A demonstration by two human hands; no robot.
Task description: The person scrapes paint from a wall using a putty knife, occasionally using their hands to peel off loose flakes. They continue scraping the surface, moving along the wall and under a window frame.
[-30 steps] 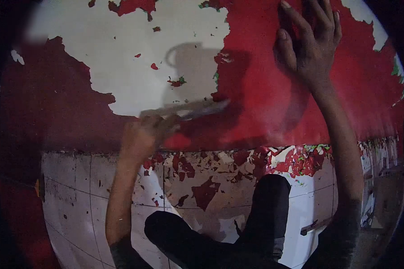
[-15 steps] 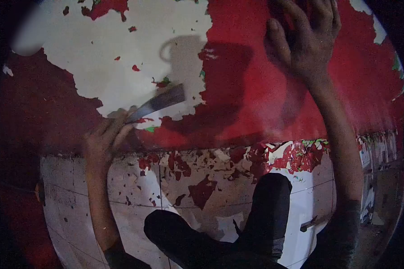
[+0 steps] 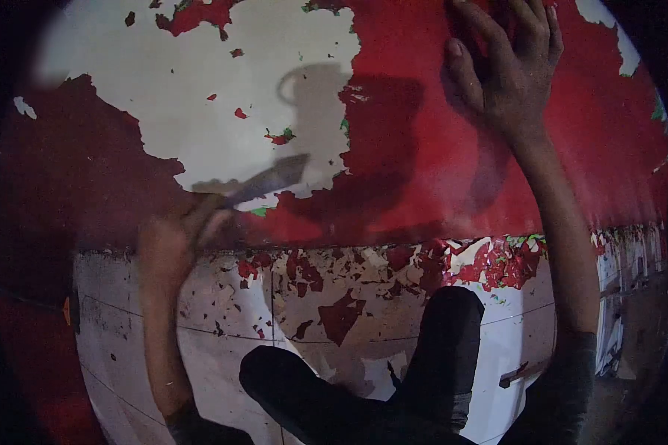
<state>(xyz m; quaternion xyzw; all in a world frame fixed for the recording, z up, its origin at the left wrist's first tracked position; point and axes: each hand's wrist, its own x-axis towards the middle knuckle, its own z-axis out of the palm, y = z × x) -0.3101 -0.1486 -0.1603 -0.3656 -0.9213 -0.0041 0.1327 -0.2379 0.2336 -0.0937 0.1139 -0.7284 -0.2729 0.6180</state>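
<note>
My left hand (image 3: 178,241), smeared by motion, is closed round a scraper (image 3: 271,180) with a flat blade. The blade points up and to the right, over the lower edge of the bare pale patch (image 3: 223,141) on the wall. Ragged red paint (image 3: 453,185) borders that patch. Higher up on the right, my right hand (image 3: 512,85) lies against the red paint with fingers spread, holding nothing. Dark shadows fall across the patch and the paint between the two hands.
Peeled paint flakes (image 3: 341,315) litter the tiled floor (image 3: 223,356), heaped thickest along the foot of the wall. My dark-clothed knees (image 3: 453,326) are bent close to the wall. A small dark object (image 3: 519,374) lies on the floor at right.
My left hand and the scraper have shifted slightly, with the blade lower and flatter against the patch. The view has moved a little, while my right hand stays on the red paint.
</note>
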